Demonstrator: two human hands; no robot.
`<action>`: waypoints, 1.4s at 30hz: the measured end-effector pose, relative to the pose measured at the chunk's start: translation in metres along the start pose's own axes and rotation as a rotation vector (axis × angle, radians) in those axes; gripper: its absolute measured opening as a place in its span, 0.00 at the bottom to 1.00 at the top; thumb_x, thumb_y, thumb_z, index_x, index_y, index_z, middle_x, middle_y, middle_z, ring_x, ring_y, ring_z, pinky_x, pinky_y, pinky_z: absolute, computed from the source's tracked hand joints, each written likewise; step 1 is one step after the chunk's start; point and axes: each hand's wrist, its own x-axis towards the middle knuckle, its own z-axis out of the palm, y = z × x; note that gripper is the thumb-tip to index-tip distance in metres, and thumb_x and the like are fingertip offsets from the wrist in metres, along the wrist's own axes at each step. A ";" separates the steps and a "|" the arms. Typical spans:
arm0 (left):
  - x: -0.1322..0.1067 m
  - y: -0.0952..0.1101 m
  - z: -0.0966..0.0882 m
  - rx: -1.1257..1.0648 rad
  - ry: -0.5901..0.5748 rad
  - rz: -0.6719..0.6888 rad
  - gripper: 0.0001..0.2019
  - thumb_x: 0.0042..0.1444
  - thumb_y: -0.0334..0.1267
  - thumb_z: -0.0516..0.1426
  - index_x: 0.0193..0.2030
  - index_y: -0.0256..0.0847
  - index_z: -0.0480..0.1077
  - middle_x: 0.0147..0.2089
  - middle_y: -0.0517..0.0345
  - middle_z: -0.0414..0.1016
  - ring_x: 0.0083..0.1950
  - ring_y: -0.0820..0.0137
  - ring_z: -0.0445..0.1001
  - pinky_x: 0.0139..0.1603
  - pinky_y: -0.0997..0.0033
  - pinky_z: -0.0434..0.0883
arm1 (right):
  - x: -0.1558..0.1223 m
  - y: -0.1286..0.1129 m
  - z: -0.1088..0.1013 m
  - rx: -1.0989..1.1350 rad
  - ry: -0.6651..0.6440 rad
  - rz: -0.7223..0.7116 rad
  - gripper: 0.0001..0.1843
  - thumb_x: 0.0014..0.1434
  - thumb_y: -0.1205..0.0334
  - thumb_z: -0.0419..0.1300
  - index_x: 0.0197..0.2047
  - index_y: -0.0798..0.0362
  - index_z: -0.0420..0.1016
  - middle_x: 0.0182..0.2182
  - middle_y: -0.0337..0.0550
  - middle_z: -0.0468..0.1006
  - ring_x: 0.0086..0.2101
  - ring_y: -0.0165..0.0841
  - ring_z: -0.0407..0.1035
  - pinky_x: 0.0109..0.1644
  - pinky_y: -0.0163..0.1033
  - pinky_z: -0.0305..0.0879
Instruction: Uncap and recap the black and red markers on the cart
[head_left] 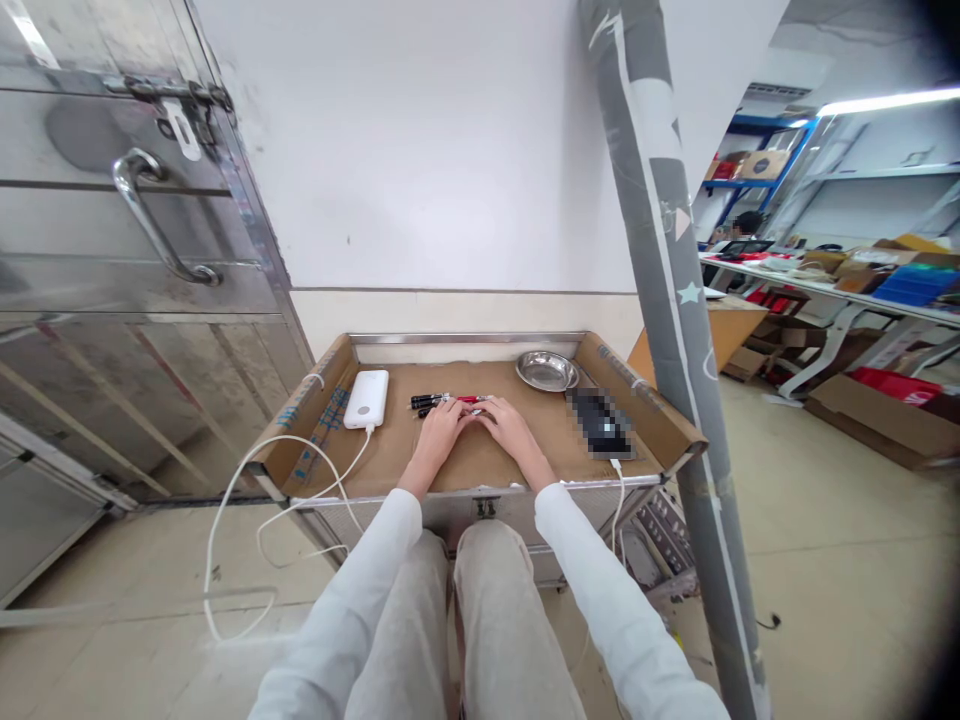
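Note:
My left hand (437, 428) and my right hand (504, 424) lie side by side on a cardboard-lined metal tray (465, 340), fingers curled toward each other. Just beyond the fingertips lie several black and red pens (444, 401). Both hands' fingertips reach the near end of that pen cluster, and a small red piece shows between them. What exactly each hand grips is too small to make out.
A white power bank (366, 398) with a white cable (240, 500) lies left of the hands. A steel bowl (547, 371) sits at the back right, a blurred dark device (600, 423) at the right. A grey pole (675, 300) stands right; a steel door (112, 250) left.

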 end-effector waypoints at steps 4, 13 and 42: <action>0.000 -0.001 -0.002 -0.034 0.061 -0.105 0.10 0.62 0.43 0.53 0.45 0.41 0.68 0.44 0.51 0.74 0.49 0.62 0.72 0.51 0.61 0.67 | -0.001 0.005 0.000 0.014 0.079 0.100 0.09 0.62 0.66 0.54 0.44 0.51 0.73 0.42 0.46 0.77 0.44 0.37 0.68 0.51 0.43 0.64; 0.000 -0.003 -0.002 -0.417 0.174 -0.022 0.15 0.64 0.39 0.50 0.58 0.45 0.61 0.51 0.52 0.69 0.51 0.67 0.72 0.53 0.63 0.70 | -0.002 0.012 0.007 0.098 0.054 0.121 0.10 0.60 0.68 0.54 0.45 0.51 0.72 0.43 0.46 0.77 0.45 0.35 0.70 0.52 0.42 0.64; -0.003 0.003 -0.013 -0.424 0.380 -0.097 0.12 0.66 0.38 0.46 0.53 0.41 0.62 0.49 0.49 0.71 0.52 0.67 0.72 0.53 0.64 0.70 | 0.000 0.007 0.002 0.144 0.091 0.153 0.08 0.61 0.63 0.55 0.39 0.50 0.75 0.39 0.44 0.79 0.40 0.35 0.72 0.48 0.39 0.65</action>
